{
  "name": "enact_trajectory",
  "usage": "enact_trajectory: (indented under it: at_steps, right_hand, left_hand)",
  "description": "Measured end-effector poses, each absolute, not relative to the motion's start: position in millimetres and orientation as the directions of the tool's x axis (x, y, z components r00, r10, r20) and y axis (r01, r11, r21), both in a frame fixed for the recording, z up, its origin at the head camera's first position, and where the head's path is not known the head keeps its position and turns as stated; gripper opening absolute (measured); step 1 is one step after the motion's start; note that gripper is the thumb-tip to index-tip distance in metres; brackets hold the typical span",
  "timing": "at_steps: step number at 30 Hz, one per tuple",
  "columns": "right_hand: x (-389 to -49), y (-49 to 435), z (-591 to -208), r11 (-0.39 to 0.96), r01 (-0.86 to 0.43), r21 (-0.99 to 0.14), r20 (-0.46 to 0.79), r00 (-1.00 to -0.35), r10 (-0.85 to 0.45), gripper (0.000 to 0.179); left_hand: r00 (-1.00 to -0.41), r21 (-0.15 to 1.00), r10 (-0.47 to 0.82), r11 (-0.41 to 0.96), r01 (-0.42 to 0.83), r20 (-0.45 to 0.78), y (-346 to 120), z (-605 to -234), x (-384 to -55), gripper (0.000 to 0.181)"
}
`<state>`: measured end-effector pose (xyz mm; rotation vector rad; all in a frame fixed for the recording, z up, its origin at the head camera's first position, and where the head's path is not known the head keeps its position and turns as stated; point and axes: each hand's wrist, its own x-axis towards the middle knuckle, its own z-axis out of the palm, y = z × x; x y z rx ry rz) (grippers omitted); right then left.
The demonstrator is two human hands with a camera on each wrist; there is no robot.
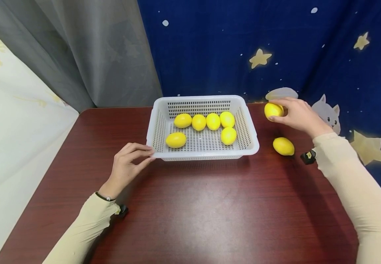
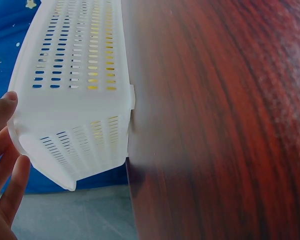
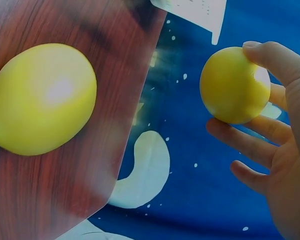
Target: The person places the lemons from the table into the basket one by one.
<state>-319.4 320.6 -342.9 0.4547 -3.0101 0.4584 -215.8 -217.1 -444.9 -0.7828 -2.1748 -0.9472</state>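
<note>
A white slotted plastic basket (image 1: 203, 156) stands on the table with several yellow lemons (image 1: 176, 140) inside, most of them in a row along its back wall. My left hand (image 1: 127, 164) pinches the basket's front left corner, thumb and fingers at the rim (image 2: 21, 125). To the right of the basket, my right hand (image 1: 297, 113) holds up a lemon (image 1: 273, 110) between thumb and fingers, raised over the table's back right part. In the right wrist view the held lemon (image 3: 232, 86) shows against the blue curtain. Another lemon (image 1: 284, 146) lies on the table below that hand.
The dark red wooden table (image 1: 203, 212) ends at the back against a blue curtain (image 1: 210, 47) with stars and a grey curtain (image 1: 111, 55). Pale patterned cloth (image 1: 18, 128) hangs along the left side. Both wrists wear small black devices.
</note>
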Motion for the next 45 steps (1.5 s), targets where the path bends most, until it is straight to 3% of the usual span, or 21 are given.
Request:
enact_trajectory:
  at_steps: [11, 21, 45]
  right_hand:
    - [-315, 306, -335, 0.911, -0.304, -0.278, 0.091, -0.953, -0.29, 0.068]
    - [-313, 288, -328, 0.893, -0.385, -0.234, 0.14, -0.922, -0.361, 0.064]
    - [-315, 245, -320, 0.856, -0.486, -0.178, 0.111, -0.874, -0.473, 0.058]
  left_hand:
    - [-0.619, 0.407, 0.264, 0.558, 0.723, 0.739, -218, -445, -216, 0.035]
    - [-0.619, 0.404, 0.264, 0.561, 0.723, 0.74, -217, -444, -215, 0.034]
    - [-0.611, 0.402, 0.261, 0.554, 0.729, 0.747, -216, -442, -215, 0.035]
